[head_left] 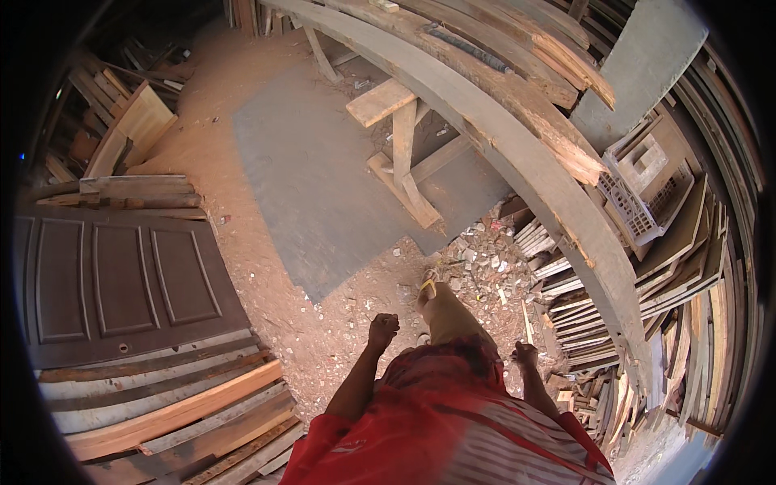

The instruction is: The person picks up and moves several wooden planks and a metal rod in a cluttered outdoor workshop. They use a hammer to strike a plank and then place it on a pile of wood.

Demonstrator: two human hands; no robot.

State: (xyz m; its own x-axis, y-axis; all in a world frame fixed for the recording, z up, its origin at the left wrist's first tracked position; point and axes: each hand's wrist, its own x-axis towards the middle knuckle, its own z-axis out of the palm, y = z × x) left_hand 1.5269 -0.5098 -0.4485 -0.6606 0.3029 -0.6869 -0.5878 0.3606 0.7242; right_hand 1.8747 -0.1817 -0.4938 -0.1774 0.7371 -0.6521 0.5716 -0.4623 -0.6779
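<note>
My left hand [384, 330] hangs in front of me at the left of my body, fingers curled into a loose fist, and nothing shows sticking out of it. My right hand [525, 353] is low at my right side, its fingers also curled, with no object visible in it. Neither hand touches anything around it. My sandalled foot [428, 284] stands forward on the debris-strewn ground, near the edge of a grey floor slab [315, 186]. A long wooden beam [517, 153] curves past ahead and to the right, closest to my right hand.
A dark panelled door [125, 279] lies at the left above stacked planks [178, 412]. A wooden trestle [402, 145] stands ahead. Rubble [473, 271] covers the ground before me. At the right are stacked boards [586, 323], a white plastic crate [638, 202] and a grey sheet [643, 69].
</note>
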